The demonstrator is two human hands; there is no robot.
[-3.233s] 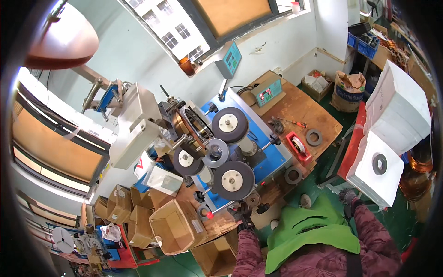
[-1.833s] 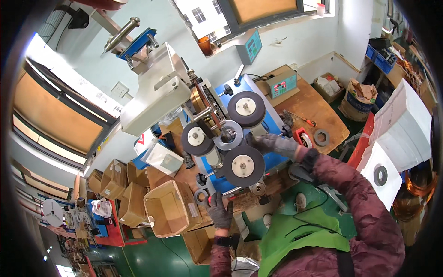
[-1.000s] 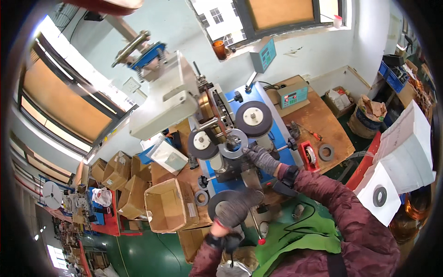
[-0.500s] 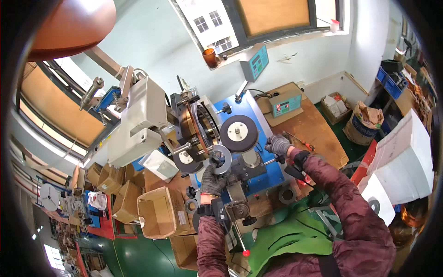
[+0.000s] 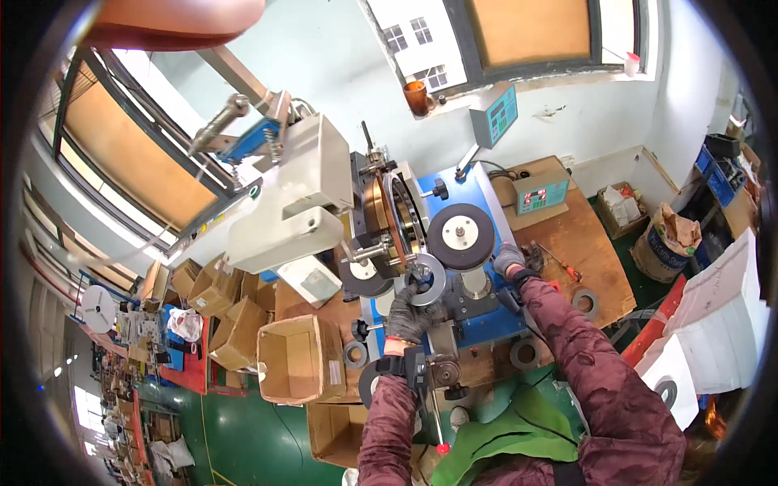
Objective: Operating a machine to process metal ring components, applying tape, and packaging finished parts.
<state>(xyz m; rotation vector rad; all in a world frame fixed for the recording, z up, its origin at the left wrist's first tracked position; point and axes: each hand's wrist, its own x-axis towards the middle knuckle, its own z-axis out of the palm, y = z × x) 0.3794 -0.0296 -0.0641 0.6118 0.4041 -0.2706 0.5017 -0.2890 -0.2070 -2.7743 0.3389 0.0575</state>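
My left hand (image 5: 408,319), in a dark grey glove, grips a grey ring (image 5: 429,279) by its near left side. The ring sits at the lower front of a round winding head (image 5: 387,212), beside a black roller (image 5: 460,236) with a white hub. My right hand (image 5: 509,257), also gloved, is just right of that roller at the blue plate's (image 5: 486,194) right edge. Its fingers are curled, and what they hold, if anything, is hidden. Another black roller (image 5: 366,277) stands left of the ring, partly covered by the machine.
A control box (image 5: 541,198) stands on cardboard at the back right of the wooden table. A screwdriver (image 5: 574,274) and loose grey rings (image 5: 585,303) lie to the right. An open cardboard box (image 5: 296,360) stands at left. A red-tipped lever (image 5: 442,447) projects toward me.
The whole view has shifted, carrying the machine rightward in the picture. My right hand has come closer to the black roller. My left hand keeps its grip on the ring.
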